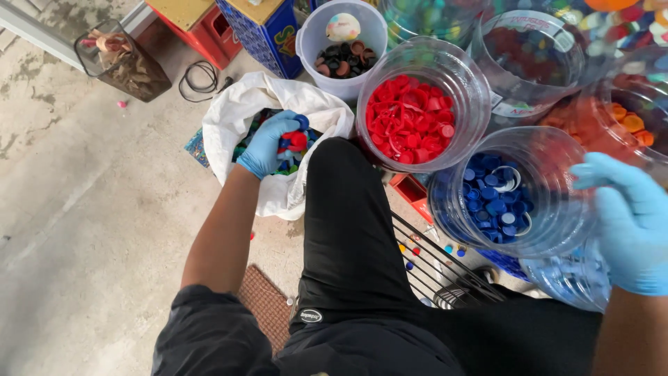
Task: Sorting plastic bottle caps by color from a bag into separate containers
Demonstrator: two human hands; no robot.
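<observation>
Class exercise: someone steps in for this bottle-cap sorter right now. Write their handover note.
Left hand: gloved, inside the white sack, gripping a handful of mixed caps.
Right hand: gloved, open, beside the jar of blue caps.
Done: the jar of red caps and the blue jar are partly filled; a white bucket holds dark caps.
Left: mixed caps remain in the sack; a few lie on the floor.

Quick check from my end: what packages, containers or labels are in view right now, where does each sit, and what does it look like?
White sack: left of centre, open, mixed caps; left hand inside holding caps.
Clear jar of red caps: centre top, round.
Clear jar of blue caps: right, tilted, beside right hand.
White bucket: top centre, dark caps.
Labelled clear jar: top right, white-and-red label band.
Blue patterned box: top, beside red crate.
</observation>
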